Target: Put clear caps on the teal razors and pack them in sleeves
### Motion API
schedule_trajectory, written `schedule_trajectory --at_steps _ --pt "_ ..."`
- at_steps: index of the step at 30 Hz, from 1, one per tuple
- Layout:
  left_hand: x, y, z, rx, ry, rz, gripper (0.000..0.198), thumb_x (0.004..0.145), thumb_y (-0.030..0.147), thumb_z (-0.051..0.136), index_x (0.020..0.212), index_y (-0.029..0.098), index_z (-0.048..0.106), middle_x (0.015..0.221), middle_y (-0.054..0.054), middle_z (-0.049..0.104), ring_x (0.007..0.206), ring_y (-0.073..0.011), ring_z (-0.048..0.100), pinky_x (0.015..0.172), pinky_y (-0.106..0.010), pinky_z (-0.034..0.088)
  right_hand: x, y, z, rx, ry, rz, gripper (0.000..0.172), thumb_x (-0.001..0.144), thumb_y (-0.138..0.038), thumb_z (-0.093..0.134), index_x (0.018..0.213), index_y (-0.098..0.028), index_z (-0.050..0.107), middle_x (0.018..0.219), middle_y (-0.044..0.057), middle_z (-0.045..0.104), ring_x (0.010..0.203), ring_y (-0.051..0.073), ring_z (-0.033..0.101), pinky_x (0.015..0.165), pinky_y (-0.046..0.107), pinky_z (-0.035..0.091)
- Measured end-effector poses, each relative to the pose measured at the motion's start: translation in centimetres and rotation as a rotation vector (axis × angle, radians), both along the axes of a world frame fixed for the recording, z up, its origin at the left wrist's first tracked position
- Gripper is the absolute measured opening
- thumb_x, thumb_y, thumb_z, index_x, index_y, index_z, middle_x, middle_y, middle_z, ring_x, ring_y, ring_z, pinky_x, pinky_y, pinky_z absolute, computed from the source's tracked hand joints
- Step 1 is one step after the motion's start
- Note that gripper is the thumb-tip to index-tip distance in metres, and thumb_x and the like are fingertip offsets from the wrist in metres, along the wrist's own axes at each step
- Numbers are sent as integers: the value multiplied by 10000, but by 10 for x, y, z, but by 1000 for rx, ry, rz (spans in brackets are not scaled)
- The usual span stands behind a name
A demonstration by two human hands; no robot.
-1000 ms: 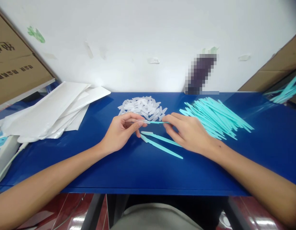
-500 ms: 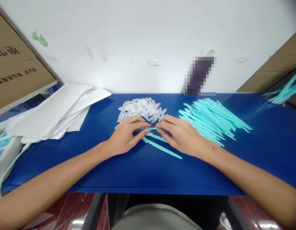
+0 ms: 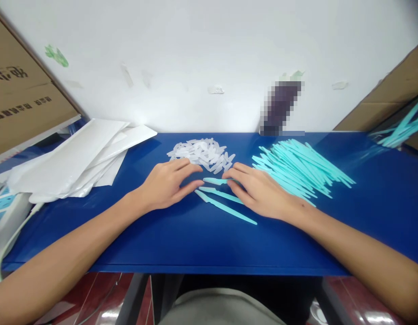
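Since half a second ago the teal stick (image 3: 213, 181), which both hands held between them just above the surface, has come down to lie flat, and the left hand (image 3: 168, 183) has let it go and moved a little away to the left. Everything rests on the blue surface (image 3: 181, 239), with a white wall behind its far edge. A cardboard box (image 3: 19, 95) stands past its left edge. A loose stack of white bags (image 3: 76, 158) covers the far left corner. A pile of teal sticks (image 3: 303, 169) lies fanned out toward the far right, and a smaller heap of clear caps (image 3: 202, 153) sits at the middle of the far edge. The left hand is now spread, palm down, its fingertips near the stick but apart from it. The right hand (image 3: 259, 189) lies with its fingertips over the stick's right end; I cannot tell whether it pinches it or only touches. Two more teal sticks (image 3: 222, 201) lie just beside it, toward the near edge.
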State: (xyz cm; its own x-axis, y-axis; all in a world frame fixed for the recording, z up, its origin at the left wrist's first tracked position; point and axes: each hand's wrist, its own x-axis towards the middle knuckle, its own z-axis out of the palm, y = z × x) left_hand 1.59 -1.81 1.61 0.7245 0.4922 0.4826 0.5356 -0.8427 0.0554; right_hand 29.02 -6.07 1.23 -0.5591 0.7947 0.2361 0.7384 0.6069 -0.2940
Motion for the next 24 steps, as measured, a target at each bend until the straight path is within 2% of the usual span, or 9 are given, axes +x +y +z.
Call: schedule_trajectory --at_steps 1,4,9,12,16,19,22,24 --pt "2 -2 1 31 56 -21 338 1067 426 471 1133 173 685 888 -51 673 718 -159 612 641 -263 443 -1 -1 2 -8 17 11 297 1074 -281 362 1139 -180 633 1066 83 656 836 195 614 679 334 420" --pt "7 -5 1 56 121 -66 377 1100 401 382 1014 191 683 819 -44 641 706 -164 589 656 -273 443 -3 -5 4 -20 45 50 311 1076 -281 343 1164 -183 625 1045 82 649 796 188 599 668 332 421" --pt "11 -6 -8 11 -29 -112 338 1106 365 382 977 192 642 785 -39 662 684 -161 598 657 -284 461 -5 -7 5 -23 133 87 272 1069 -260 371 1152 -191 621 1047 75 647 821 184 601 711 327 444" --pt "11 -4 -11 34 -38 -110 321 1104 366 400 1002 187 646 816 -44 695 712 -163 621 680 -285 474 -3 -5 4 -18 131 93 277 1074 -274 377 1164 -192 626 1053 73 640 835 183 604 730 326 452" --pt "6 5 -7 114 59 -2 330 1089 376 429 1146 150 663 934 -84 712 811 -213 622 761 -347 477 1 2 -4 88 3 23 306 1071 -268 395 1153 -163 670 1017 88 645 872 208 617 739 342 446" --pt "1 12 -5 143 101 112 362 1083 351 408 1232 131 654 1001 -120 693 845 -244 592 767 -382 452 -1 3 -8 174 -151 -35 319 1063 -252 416 1054 -151 719 963 96 674 849 222 618 706 349 416" --pt "-3 16 -7 152 149 164 362 1071 347 416 1229 145 671 1039 -138 675 872 -264 570 758 -397 433 -6 -2 -3 202 -287 56 379 1072 -304 410 966 -164 746 895 83 692 758 197 604 674 350 381" --pt "-6 16 -8 152 178 173 361 1065 346 427 1224 148 682 1099 -157 662 945 -291 568 788 -417 436 -5 -3 6 243 -321 74 419 1077 -326 383 974 -167 756 881 83 703 749 195 612 664 353 373"
